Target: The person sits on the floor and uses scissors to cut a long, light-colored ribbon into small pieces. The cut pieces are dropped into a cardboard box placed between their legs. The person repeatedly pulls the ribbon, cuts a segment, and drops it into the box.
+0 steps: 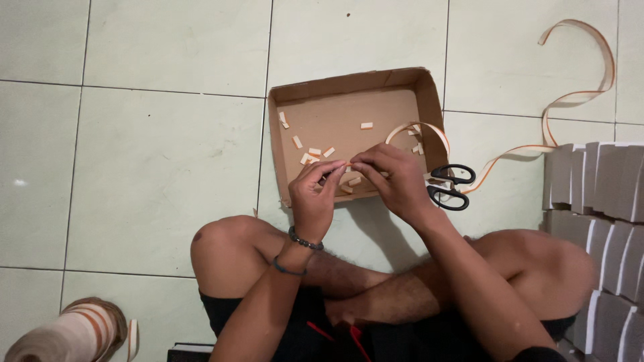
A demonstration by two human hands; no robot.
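The person sits cross-legged on the tiled floor (pixel 168 167), both hands over the near edge of a shallow cardboard box (pixel 429 94). The left hand (pixel 314 194) and right hand (pixel 396 177) meet fingertip to fingertip, each grip closed in a pinch on the end of a pale ribbon strip (pixel 419 129) that loops back over the box and trails off to the right. It seems a short piece is being handled at the tip, though the fingers hide it. To do this well, the pinches should stay close together over the box, so cut pieces (pixel 314 153) fall inside. The black scissors (pixel 451 188) lie just beside the right hand.
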